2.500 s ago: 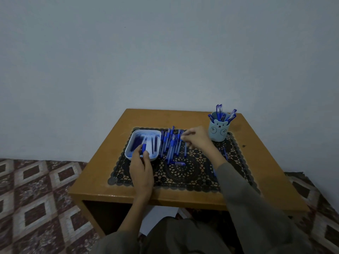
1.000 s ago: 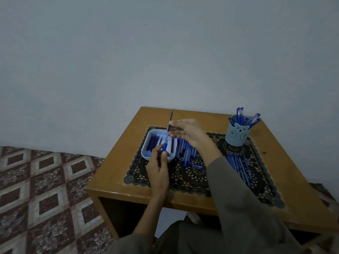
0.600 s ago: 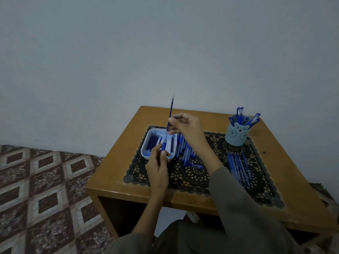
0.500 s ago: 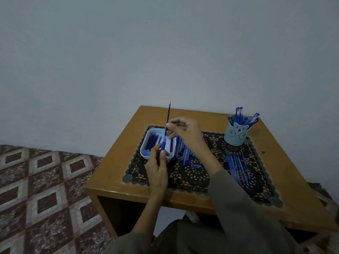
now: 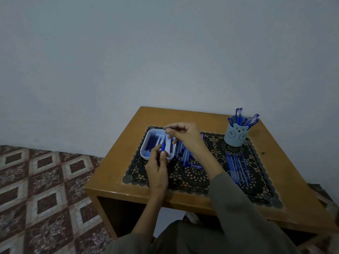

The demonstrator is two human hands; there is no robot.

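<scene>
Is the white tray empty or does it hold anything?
Not empty: several dark blue refills lie side by side in the white tray, behind the pen barrel that the left hand holds.

"Could you tell whether the refill (image 5: 164,140) had gone into the pen barrel (image 5: 162,147)?"

"No. It was too thin and dim, and the fingers (image 5: 156,151) of the left hand (image 5: 157,169) covered the barrel's lower end."

"And the loose pens (image 5: 185,157)?"

"The right hand (image 5: 185,136) hid their far ends. Its sleeve (image 5: 238,208) covered part of the mat (image 5: 192,178), and the picture's edge cut off the worktop's (image 5: 115,162) near right corner."
</scene>
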